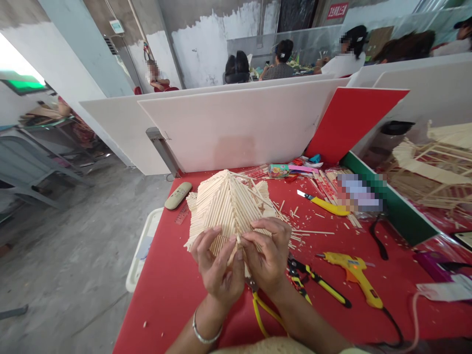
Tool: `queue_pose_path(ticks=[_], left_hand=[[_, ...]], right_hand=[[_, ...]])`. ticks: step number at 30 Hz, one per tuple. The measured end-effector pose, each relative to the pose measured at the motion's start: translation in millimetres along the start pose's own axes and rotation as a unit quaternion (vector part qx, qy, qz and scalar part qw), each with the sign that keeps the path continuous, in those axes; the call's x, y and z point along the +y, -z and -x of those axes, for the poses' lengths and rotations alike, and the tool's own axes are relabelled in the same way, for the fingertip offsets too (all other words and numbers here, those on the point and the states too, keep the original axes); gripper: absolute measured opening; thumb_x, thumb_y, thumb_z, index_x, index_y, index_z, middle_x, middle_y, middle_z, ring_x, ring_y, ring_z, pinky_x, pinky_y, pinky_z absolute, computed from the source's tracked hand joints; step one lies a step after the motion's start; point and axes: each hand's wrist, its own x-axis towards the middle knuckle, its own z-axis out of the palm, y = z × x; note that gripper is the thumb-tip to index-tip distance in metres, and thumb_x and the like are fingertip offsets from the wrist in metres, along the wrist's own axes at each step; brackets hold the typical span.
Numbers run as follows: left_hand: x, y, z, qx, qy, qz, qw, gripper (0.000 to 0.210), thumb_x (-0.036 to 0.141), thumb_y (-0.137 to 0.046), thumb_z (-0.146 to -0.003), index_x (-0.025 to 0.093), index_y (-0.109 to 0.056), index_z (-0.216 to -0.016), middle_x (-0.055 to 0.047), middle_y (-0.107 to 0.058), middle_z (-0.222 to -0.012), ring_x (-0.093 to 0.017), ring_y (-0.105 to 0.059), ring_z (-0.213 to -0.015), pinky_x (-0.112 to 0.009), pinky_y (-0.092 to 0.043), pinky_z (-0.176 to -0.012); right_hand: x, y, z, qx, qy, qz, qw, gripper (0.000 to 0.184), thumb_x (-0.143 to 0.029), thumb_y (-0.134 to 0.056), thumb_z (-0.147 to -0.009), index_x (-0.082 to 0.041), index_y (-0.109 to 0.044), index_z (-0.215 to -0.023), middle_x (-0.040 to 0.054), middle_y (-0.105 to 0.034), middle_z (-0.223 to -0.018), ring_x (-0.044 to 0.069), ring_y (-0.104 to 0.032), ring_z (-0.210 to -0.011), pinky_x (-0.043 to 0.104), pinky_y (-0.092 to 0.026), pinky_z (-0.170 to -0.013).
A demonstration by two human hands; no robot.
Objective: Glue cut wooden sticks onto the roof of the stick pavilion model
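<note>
A peaked roof-shaped model (217,206) built of pale wooden sticks laid side by side sits on the red table. Both hands meet at the near end of its ridge. My left hand (221,268) is closed in a pinch, its index fingertip and thumb at a short wooden stick piece (238,239). From the other side, my right hand (269,250) pinches at the same small piece, with thumb and index finger together. Fingers partly hide the piece and the ridge beneath it. Yellow-handled pliers (260,314) lie under my wrists.
To the right lie a yellow glue gun (348,268), black-and-yellow cutters (324,285) and a yellow utility knife (324,204). Loose sticks and scraps (295,211) surround the model. An oblong case (178,195) is at left. White panels (236,123) stand behind; people sit beyond.
</note>
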Motion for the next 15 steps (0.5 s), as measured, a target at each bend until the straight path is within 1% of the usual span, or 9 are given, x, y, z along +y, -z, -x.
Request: queue_pose_path(ticks=[8, 15], left_hand=[[-0.6, -0.6, 0.3, 0.005, 0.001, 0.009, 1.000, 0.036, 0.008, -0.066, -0.082, 0.024, -0.067, -0.115, -0.012, -0.057, -0.132, -0.029, -0.052, -0.122, -0.056, -0.049, -0.098], [-1.1, 0.2, 1.2, 0.000, 0.004, 0.000, 1.000, 0.033, 0.012, -0.066, -0.085, 0.025, -0.067, -0.115, -0.011, -0.057, -0.133, -0.028, -0.052, -0.123, -0.054, -0.049, -0.099]], right_hand=[[-0.1, 0.1, 1.1, 0.000, 0.002, -0.007, 1.000, 0.009, -0.016, -0.067, -0.089, -0.022, -0.065, -0.094, 0.0049, -0.062, -0.104, 0.021, -0.055, -0.104, 0.043, -0.048, -0.094], [-0.5, 0.3, 0.0, -0.002, -0.002, -0.002, 1.000, 0.010, -0.017, -0.067, -0.090, -0.025, -0.064, -0.095, 0.0037, -0.062, -0.104, 0.021, -0.056, -0.104, 0.043, -0.049, -0.093]])
